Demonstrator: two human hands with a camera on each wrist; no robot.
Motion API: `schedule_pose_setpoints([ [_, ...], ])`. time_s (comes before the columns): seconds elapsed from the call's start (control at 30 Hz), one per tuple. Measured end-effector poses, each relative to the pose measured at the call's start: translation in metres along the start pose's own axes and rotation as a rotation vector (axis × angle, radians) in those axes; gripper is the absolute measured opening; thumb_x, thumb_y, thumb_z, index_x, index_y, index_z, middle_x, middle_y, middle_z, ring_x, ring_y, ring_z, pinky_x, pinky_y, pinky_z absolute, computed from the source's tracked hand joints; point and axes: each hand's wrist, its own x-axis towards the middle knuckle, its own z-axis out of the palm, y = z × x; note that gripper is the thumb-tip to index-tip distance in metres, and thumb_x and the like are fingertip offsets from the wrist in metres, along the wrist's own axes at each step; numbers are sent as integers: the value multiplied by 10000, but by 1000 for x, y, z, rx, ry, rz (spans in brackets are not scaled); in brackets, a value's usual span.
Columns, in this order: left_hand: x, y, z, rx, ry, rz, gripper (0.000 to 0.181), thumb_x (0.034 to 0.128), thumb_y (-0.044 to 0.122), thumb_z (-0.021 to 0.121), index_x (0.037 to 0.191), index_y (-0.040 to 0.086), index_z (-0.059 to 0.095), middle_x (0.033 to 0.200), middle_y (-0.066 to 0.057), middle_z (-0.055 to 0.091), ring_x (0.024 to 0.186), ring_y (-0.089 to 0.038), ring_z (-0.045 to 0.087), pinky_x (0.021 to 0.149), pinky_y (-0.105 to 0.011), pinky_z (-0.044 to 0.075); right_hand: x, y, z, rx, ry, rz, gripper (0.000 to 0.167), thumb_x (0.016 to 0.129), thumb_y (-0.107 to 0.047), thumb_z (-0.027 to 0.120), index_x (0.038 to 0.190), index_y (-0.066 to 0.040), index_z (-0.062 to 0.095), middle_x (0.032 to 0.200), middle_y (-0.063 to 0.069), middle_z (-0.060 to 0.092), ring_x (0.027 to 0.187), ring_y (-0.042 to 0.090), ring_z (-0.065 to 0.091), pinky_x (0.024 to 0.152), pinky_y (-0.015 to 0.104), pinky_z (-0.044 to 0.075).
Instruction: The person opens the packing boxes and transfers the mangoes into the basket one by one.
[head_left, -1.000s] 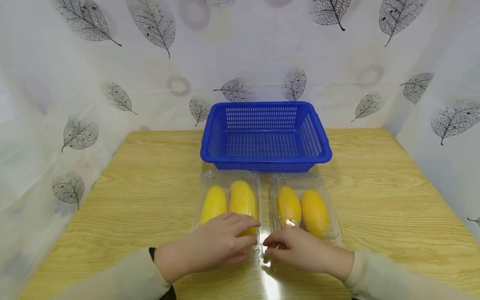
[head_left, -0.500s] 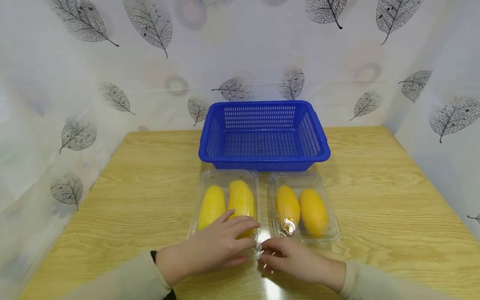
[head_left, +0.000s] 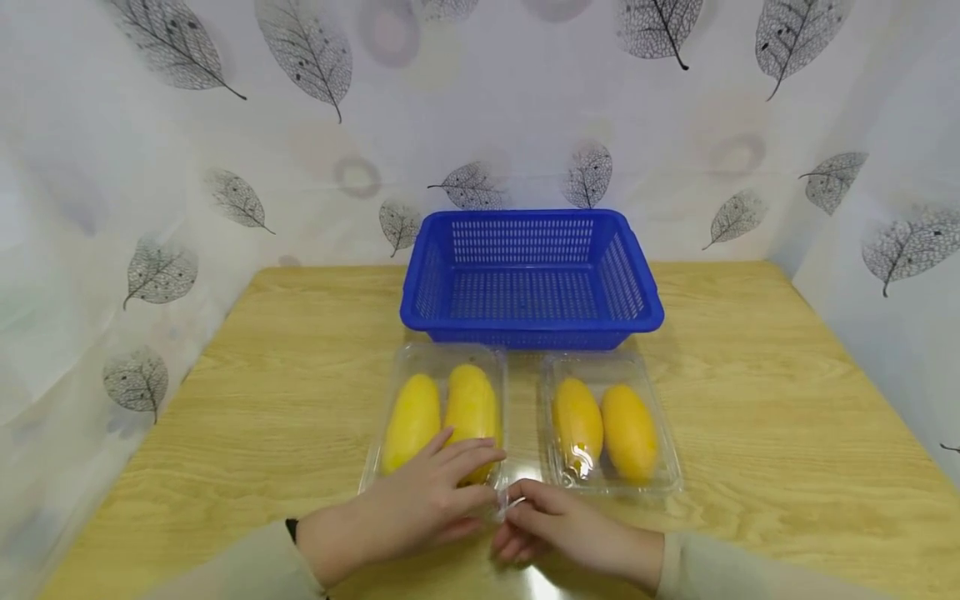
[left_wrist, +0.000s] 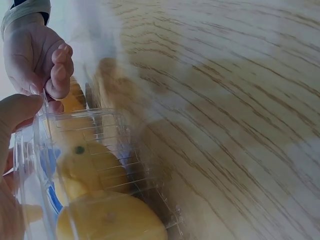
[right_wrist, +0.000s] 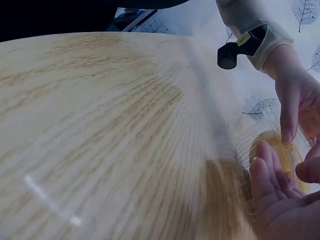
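Note:
Two oblong yellow fruits [head_left: 412,421] lie in a clear plastic box [head_left: 420,357] at the front middle of the table. My left hand [head_left: 427,504] rests on this box's near part, fingers spread over the lid. In the left wrist view the left thumb [left_wrist: 22,110] touches the box's edge, with fruit visible through the plastic. At the near right corner, my right hand [head_left: 562,525] pinches the rim between thumb and index finger, its other fingers curled loosely below. A second clear box [head_left: 592,364], holding two orange-yellow mangoes [head_left: 628,433], lies to the right, untouched.
Behind both boxes stands a blue slotted plastic basket [head_left: 525,325], with nothing in it. The wooden table [head_left: 750,400] reaches leaf-patterned curtains [head_left: 510,108] at the back and sides.
The left box has slid a little to the left, with the left hand staying on it. My right hand has moved left and now pinches the box's near right corner. The right box stays put.

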Motion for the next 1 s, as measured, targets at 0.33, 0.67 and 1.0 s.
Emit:
schedule_pose_setpoints([
  [0.33, -7, -6, -1, 41, 17, 5, 318, 752, 295, 755, 1040, 197, 666, 1280, -77, 520, 1205, -257, 467, 894, -571, 425, 14, -2, 1, 83, 26, 71, 249, 985, -119, 417, 1079, 95, 501, 918, 128, 647, 790, 163, 630, 695, 258, 529],
  [0.67, -4, -10, 2, 77, 64, 52, 150, 763, 263, 747, 868, 212, 653, 1256, -58, 540, 1206, -262, 468, 875, -569, 440, 14, 0, -3, 51, 81, 82, 221, 986, -121, 413, 1055, 69, 503, 906, 91, 636, 759, 152, 615, 671, 280, 524],
  [1.0, -5, -11, 1, 90, 92, 70, 148, 749, 243, 757, 827, 216, 635, 1215, -45, 561, 1198, -270, 479, 858, -556, 456, 8, -4, -19, 9, 211, 102, 371, 963, -134, 436, 1229, 125, 411, 960, 68, 625, 768, 154, 608, 646, 253, 508],
])
